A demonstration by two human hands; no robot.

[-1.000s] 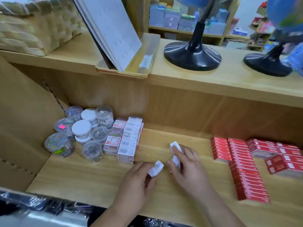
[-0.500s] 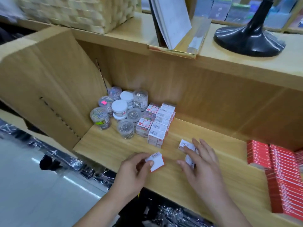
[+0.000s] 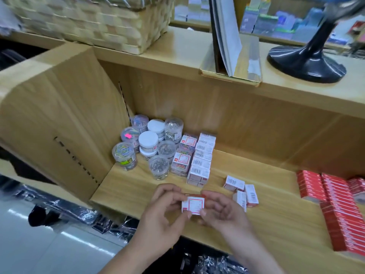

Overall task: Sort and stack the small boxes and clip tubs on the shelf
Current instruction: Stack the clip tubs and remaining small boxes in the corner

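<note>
Both hands grip one small box (image 3: 193,205) above the front edge of the shelf (image 3: 272,175). The left hand (image 3: 167,212) pinches its left end between curled fingers and thumb, and the right hand (image 3: 223,214) closes on its right end in the same way. The box is clear of the board, label side up.

The main risk is a drop. The box hangs close to the shelf's front lip, so if one hand lets go before the other has a firm hold, it could fall past the edge to the floor below.

Three loose boxes (image 3: 234,182) lie tumbled just beside the right hand (one flat, the other two leaning on each other). A careless sweep of the wrist could scatter them or push them toward the red boxes (image 3: 335,204) on the right, mixing the kinds.

The stacked row of white boxes (image 3: 201,161) stands two layers high and narrow. Setting this box on it off-centre, or nudging its near end, could topple the front pair. The row also sits touching the flat packs beside the clip tubs (image 3: 148,139), so a hard push leftward may jostle the tubs stacked at the back.
</note>
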